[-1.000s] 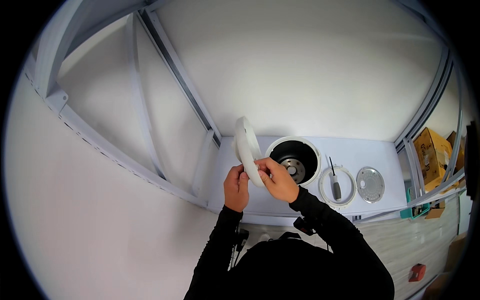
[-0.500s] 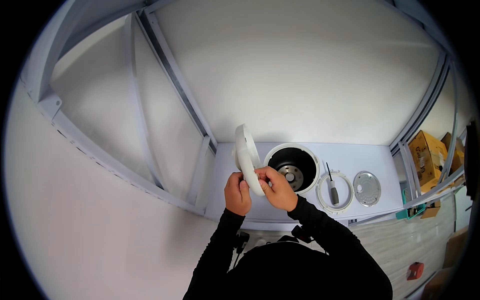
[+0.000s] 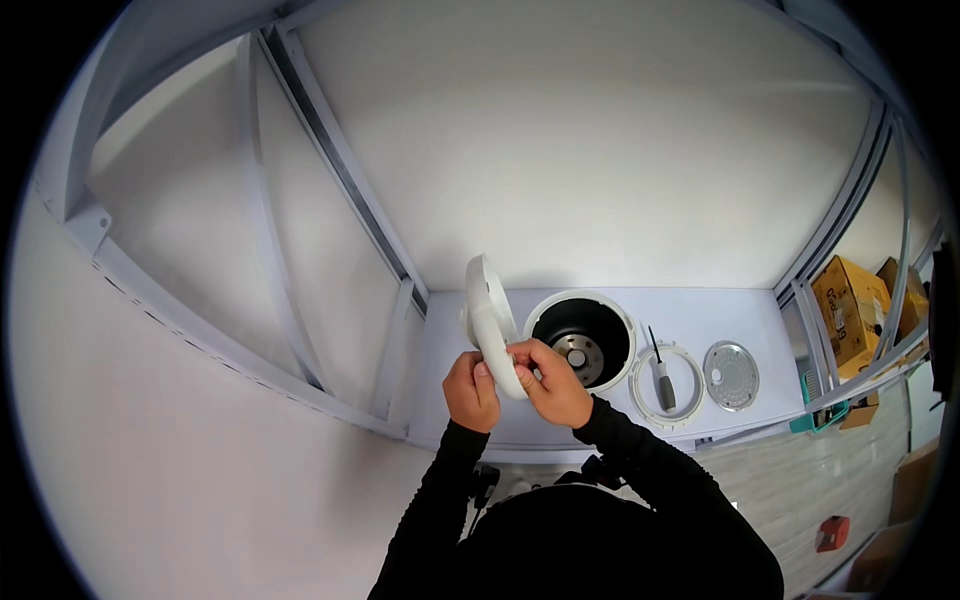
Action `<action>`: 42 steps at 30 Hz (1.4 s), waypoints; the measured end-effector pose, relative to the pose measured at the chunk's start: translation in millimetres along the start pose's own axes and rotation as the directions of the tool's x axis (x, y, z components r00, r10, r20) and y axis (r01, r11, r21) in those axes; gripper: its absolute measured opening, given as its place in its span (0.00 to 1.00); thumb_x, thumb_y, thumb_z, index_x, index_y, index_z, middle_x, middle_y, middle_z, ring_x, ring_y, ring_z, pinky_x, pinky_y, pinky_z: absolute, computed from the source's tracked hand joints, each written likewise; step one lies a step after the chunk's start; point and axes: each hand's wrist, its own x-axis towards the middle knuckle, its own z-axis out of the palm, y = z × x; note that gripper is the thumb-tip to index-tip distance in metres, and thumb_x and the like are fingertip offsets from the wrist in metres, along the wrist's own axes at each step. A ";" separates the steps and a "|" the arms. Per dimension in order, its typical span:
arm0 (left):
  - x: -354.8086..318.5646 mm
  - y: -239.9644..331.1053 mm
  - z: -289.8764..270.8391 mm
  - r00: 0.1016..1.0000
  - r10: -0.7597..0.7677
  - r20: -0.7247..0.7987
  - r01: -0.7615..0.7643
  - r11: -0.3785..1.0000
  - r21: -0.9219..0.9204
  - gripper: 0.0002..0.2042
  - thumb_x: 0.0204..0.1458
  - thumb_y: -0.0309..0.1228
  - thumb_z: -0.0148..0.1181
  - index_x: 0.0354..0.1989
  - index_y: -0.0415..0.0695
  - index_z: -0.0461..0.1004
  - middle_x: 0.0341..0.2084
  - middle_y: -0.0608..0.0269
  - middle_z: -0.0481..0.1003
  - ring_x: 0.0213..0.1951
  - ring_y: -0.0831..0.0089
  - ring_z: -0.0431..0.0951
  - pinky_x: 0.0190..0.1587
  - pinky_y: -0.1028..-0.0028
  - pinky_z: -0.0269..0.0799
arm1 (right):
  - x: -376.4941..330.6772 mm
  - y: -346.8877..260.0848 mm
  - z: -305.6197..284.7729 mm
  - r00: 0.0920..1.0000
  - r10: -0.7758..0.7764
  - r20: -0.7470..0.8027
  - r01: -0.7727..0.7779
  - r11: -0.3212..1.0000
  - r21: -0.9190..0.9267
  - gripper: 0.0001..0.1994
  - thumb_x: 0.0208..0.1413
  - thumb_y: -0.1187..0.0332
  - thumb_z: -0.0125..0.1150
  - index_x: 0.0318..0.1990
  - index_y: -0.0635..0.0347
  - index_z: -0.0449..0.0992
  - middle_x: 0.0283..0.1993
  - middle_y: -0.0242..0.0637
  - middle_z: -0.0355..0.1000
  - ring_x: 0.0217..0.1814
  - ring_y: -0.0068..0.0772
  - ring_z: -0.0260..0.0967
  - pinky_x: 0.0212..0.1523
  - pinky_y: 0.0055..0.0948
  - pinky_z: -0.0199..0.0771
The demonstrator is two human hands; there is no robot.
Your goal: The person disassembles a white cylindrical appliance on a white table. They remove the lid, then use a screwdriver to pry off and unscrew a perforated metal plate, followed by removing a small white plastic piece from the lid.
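Held up on edge between both hands is a white, rounded lid, seemingly of a rice cooker. My left hand grips its near end from the left, thumb up. From the right, my right hand pinches the lid's edge at its inner side; what its fingertips touch is too small to tell. Just beyond and right of my hands stands the open white cooker body, with a dark inside and a metal plate at its bottom. A white ring lies beside it, a grey-handled screwdriver across it.
Right of the ring rests a round, perforated metal plate on the pale table. Metal frame posts rise at both sides. Cardboard boxes and a green basket stand beyond the right end. A red object lies on the floor.
The whole view has shifted slightly. Both hands keep their hold on the lid, which sits a little lower in the picture; nothing was let go.
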 end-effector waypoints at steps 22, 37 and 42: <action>-4.7 -0.4 3.4 0.998 -0.035 -0.060 0.037 0.999 0.032 0.17 0.69 0.39 0.49 0.36 0.38 0.77 0.24 0.52 0.78 0.27 0.53 0.81 0.32 0.60 0.73 | -0.4 1.5 4.7 0.999 0.006 -0.034 -0.006 1.000 -0.007 0.13 0.70 0.69 0.57 0.57 0.62 0.72 0.44 0.40 0.73 0.43 0.33 0.70 0.48 0.32 0.73; -7.5 3.8 6.7 0.995 -0.061 -0.082 0.061 0.998 -0.002 0.20 0.70 0.41 0.47 0.37 0.34 0.76 0.23 0.54 0.80 0.26 0.63 0.81 0.31 0.65 0.74 | -3.5 4.3 6.5 0.994 -0.038 -0.098 0.033 0.998 -0.050 0.12 0.68 0.70 0.58 0.55 0.63 0.73 0.39 0.38 0.69 0.38 0.32 0.67 0.43 0.31 0.71; -8.5 3.4 7.9 0.993 -0.063 -0.103 0.063 0.998 -0.002 0.20 0.70 0.41 0.47 0.37 0.34 0.76 0.24 0.53 0.80 0.26 0.64 0.81 0.31 0.65 0.74 | -2.9 -0.8 5.0 0.994 -0.048 -0.097 0.040 0.996 -0.084 0.12 0.69 0.70 0.58 0.55 0.63 0.73 0.40 0.39 0.70 0.38 0.34 0.68 0.42 0.32 0.72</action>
